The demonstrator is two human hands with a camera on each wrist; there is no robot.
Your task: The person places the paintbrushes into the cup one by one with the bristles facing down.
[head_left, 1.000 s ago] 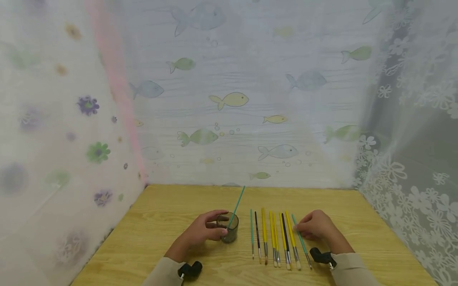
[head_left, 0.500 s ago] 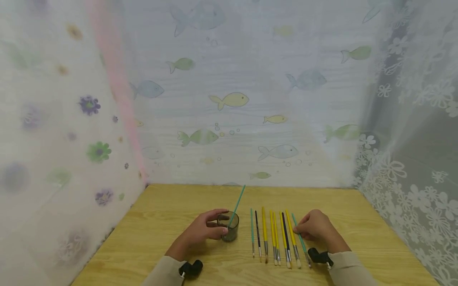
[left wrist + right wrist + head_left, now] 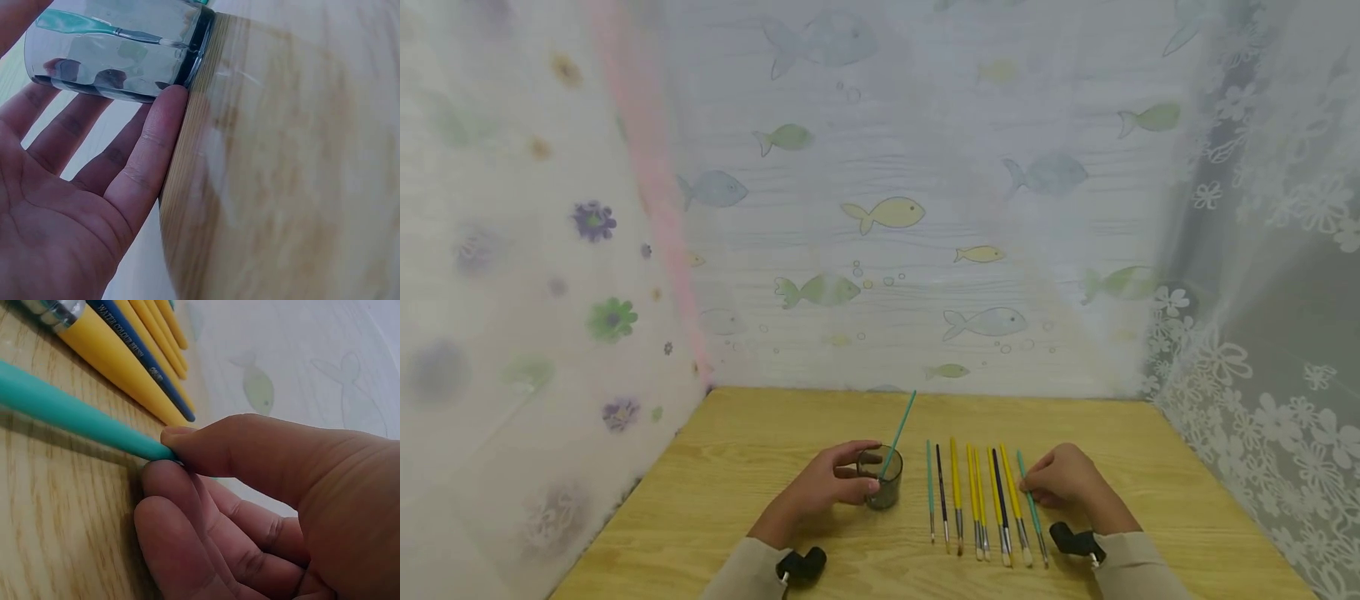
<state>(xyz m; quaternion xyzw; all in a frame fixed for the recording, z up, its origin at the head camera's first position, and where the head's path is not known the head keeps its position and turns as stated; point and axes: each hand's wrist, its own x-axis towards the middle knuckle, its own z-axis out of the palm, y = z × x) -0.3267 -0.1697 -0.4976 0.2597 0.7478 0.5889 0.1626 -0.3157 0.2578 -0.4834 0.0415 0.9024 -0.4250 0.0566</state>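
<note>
My left hand point(image 3: 820, 483) holds a clear drinking glass point(image 3: 886, 498) on the table, with the thumb on its near side and the fingers round the back. Inside the glass a teal-handled paintbrush point(image 3: 904, 425) leans to the right, its bristles point(image 3: 174, 43) down near the base. My right hand point(image 3: 1063, 477) pinches the handle of another teal paintbrush point(image 3: 1033, 518) between thumb and fingertips; its bristle end points toward me. That brush lies at the right end of a row of paintbrushes with yellow handles point(image 3: 956, 475), dark handles point(image 3: 942, 479) and a teal handle point(image 3: 930, 483).
The wooden table point(image 3: 760, 425) reaches back to a sheer curtain point(image 3: 865, 250) printed with fish. Flowered curtains close off the left point(image 3: 535, 333) and right point(image 3: 1247, 400) sides. A black wrist mount point(image 3: 803, 567) sits at each sleeve.
The teal brush in my right hand has turned slightly, its bristle end swinging left so it lies straighter beside the row. My left hand keeps its hold on the glass.
</note>
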